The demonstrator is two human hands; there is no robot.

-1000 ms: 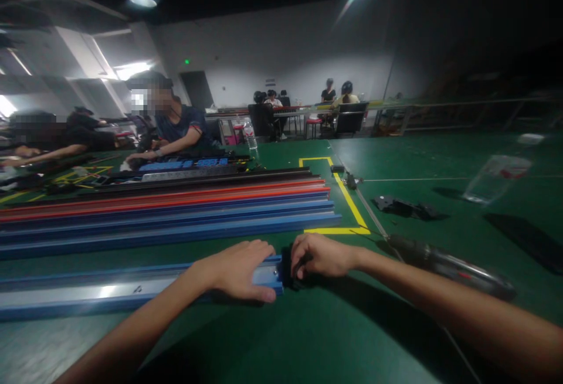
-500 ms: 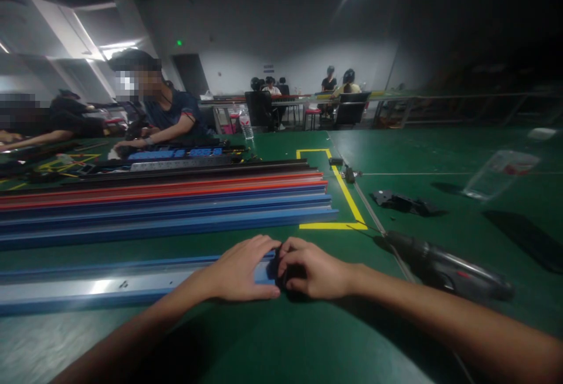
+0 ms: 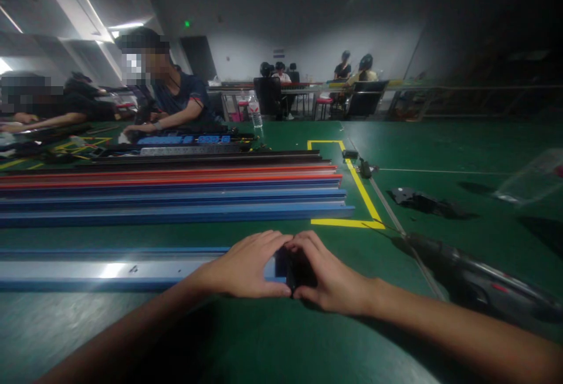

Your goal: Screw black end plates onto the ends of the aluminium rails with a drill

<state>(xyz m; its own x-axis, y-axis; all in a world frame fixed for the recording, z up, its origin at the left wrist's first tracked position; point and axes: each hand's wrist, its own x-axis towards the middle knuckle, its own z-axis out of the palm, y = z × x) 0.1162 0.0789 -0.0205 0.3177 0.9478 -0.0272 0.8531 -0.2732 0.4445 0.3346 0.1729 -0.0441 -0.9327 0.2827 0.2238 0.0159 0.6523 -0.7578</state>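
Note:
A long blue-edged metal rail (image 3: 158, 271) lies across the green table in front of me. My left hand (image 3: 250, 264) grips its right end, thumb on the near edge and fingers over the far edge. At that end is a dark end piece (image 3: 290, 272), partly hidden by the fingers. My right hand (image 3: 329, 275) curls round the piece from the right, fingertips at its top and thumb low on it. The fingertips of both hands nearly meet.
Behind lie several blue rails (image 3: 176, 211) and red rails (image 3: 176, 177). Yellow tape (image 3: 363, 187) marks the table. At right are a power screwdriver (image 3: 479, 272), a black part (image 3: 426, 202) and a clear bottle (image 3: 532, 179). A person (image 3: 182, 99) works at the back left.
The view has shifted, so table objects sit further apart from the left edge or lower right. My right thumb and fingers have spread over the dark piece, and my left fingertips now reach it.

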